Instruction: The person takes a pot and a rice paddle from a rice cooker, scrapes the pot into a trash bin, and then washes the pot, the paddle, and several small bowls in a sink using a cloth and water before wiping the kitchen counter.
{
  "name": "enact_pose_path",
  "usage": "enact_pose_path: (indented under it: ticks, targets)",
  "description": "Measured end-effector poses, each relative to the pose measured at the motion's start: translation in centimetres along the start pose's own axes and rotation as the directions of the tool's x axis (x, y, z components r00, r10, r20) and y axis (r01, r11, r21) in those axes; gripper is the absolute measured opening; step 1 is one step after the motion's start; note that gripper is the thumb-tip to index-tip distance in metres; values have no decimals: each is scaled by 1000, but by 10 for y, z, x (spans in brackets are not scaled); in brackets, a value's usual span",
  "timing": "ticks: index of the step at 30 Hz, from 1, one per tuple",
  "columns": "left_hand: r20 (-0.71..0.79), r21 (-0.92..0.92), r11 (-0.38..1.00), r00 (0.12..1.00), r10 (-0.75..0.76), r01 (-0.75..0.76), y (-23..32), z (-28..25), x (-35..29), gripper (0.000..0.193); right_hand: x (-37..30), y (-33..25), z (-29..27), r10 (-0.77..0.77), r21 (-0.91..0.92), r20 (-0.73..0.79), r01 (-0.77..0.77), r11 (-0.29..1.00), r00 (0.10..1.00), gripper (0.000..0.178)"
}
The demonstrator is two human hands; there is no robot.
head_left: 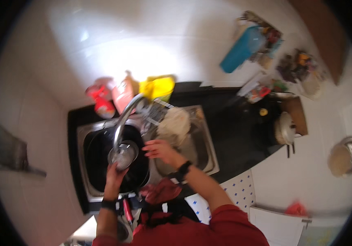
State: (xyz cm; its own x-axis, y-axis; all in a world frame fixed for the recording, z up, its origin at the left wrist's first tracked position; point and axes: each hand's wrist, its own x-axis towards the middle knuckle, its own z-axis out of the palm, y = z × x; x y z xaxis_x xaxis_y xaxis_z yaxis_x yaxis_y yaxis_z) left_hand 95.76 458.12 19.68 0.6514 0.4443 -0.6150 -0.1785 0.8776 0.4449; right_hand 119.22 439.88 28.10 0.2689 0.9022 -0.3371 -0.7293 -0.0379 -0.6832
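Gripping a shiny round vessel (126,156) in the left hand (115,175), beneath the curved tap (121,123) and over the dark left basin (95,153); holding the right hand (161,151) open just beside the vessel, fingers toward it, above the left edge of the right basin (202,149); with a pale crumpled item (176,123) toward that basin's back edge, a yellow package (158,88) along the back edge of the worktop (229,135).

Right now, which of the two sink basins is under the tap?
The left basin, dark inside: the tap ends above it, near the left hand. The right basin shows bare steel instead.
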Motion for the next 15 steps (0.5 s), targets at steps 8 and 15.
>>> enact_pose_path:
  ticks: [8,15]
  targets:
    - [13,-22,1000,1000,3,-3,11,-1,-31,42,-108,55,-30,128,-464,-475,-371,804,871,24]
    - [6,49,999,1000,-20,20,4,-3,-44,43,-87,6,-19,-357,-432,-678,44,901,643,32]
